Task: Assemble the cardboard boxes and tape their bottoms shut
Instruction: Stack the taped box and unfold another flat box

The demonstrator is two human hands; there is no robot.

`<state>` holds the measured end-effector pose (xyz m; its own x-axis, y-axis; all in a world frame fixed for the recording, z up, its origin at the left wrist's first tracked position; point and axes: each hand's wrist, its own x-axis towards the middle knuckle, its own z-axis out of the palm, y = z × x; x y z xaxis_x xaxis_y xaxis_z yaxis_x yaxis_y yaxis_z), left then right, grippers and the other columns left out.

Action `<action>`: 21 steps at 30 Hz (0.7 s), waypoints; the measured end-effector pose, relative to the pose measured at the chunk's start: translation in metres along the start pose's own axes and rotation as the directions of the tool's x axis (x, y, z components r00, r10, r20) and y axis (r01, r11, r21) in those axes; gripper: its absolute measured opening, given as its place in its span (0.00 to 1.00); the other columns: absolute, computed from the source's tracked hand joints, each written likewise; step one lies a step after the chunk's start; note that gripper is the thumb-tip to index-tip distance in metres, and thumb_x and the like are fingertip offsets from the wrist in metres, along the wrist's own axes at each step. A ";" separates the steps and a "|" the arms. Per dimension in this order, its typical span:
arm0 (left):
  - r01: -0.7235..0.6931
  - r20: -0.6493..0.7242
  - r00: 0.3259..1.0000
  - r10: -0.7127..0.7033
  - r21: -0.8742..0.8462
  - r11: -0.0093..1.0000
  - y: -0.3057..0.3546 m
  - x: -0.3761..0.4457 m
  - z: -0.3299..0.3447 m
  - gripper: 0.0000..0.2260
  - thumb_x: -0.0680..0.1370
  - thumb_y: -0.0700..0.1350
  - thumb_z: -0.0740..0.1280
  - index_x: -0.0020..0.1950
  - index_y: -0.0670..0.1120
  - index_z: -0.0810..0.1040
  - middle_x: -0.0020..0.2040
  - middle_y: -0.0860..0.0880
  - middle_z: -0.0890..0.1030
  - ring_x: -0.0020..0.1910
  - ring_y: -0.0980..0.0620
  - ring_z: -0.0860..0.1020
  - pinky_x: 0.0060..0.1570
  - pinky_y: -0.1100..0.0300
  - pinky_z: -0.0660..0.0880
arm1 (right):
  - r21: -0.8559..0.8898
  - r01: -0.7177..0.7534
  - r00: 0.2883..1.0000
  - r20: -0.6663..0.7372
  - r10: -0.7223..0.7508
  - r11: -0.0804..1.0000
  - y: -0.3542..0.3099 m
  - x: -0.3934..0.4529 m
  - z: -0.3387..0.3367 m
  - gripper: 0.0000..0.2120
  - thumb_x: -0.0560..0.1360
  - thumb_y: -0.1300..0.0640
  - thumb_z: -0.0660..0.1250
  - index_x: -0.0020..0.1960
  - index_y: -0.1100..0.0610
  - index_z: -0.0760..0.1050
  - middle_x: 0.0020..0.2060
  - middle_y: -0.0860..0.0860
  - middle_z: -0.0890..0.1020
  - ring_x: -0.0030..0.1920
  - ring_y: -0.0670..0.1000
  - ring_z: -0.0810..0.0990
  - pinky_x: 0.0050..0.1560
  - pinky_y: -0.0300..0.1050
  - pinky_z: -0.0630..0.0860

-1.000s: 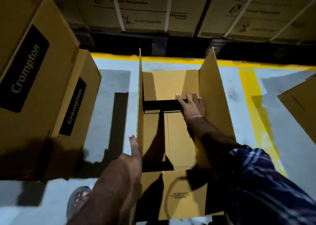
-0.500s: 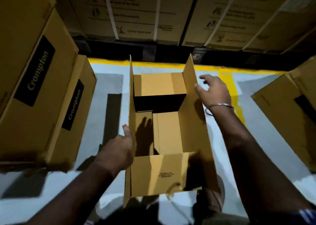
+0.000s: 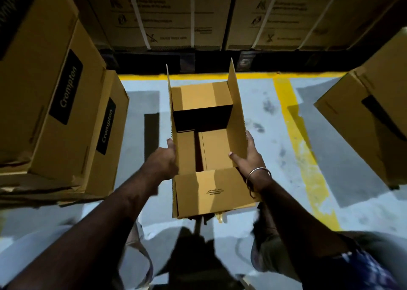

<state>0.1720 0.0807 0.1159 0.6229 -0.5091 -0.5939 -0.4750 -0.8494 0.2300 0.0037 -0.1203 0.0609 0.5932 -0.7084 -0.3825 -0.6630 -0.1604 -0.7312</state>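
An open brown cardboard box (image 3: 217, 190) stands on the grey floor in front of me, its top flaps up and its bottom flaps folded flat inside. My left hand (image 3: 164, 160) grips the box's left wall at its upper edge. My right hand (image 3: 247, 155), with a metal bangle at the wrist, grips the right wall, thumb inside and fingers outside. No tape or tape dispenser is in view.
Stacked "Crompton" boxes (image 3: 59, 104) stand close on the left. Another carton (image 3: 370, 122) sits at the right. Strapped cartons on pallets (image 3: 176, 16) line the back. A yellow floor line (image 3: 301, 148) runs past the box's right side. My feet are below the box.
My right hand came out of the box, passed over the right flap and now grips the right wall nearer to me. My left hand closed on the left wall. The view tilted upward.
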 end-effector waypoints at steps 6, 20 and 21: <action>-0.005 -0.050 0.999 0.017 0.243 0.970 0.012 -0.009 0.009 0.44 0.80 0.38 0.69 0.83 0.36 0.39 0.82 0.32 0.56 0.80 0.33 0.60 0.76 0.45 0.65 | -0.055 0.003 1.000 -0.025 -0.004 0.998 0.002 0.008 0.006 0.41 0.79 0.63 0.64 0.82 0.39 0.47 0.73 0.56 0.75 0.68 0.62 0.77 0.67 0.53 0.75; -0.430 0.424 0.851 0.312 0.218 0.876 0.027 0.004 0.141 0.45 0.81 0.63 0.65 0.86 0.51 0.40 0.84 0.55 0.35 0.84 0.41 0.42 0.78 0.36 0.57 | 0.137 0.070 0.997 0.036 -0.075 0.988 0.012 0.009 0.013 0.39 0.82 0.58 0.65 0.83 0.41 0.46 0.81 0.45 0.59 0.79 0.51 0.62 0.75 0.44 0.59; -0.430 0.427 0.848 0.314 0.209 0.878 0.025 0.007 0.144 0.45 0.81 0.63 0.65 0.86 0.50 0.39 0.84 0.55 0.35 0.84 0.40 0.42 0.78 0.36 0.58 | 0.169 0.074 0.995 0.059 -0.085 0.983 0.014 0.009 0.015 0.39 0.83 0.57 0.65 0.83 0.41 0.45 0.82 0.43 0.56 0.80 0.49 0.59 0.76 0.45 0.57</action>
<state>0.0751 0.0757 0.0064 0.1141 -0.6391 -0.7606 -0.8150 -0.4981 0.2962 0.0065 -0.1189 0.0392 0.6731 -0.6507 -0.3514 -0.5305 -0.0937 -0.8425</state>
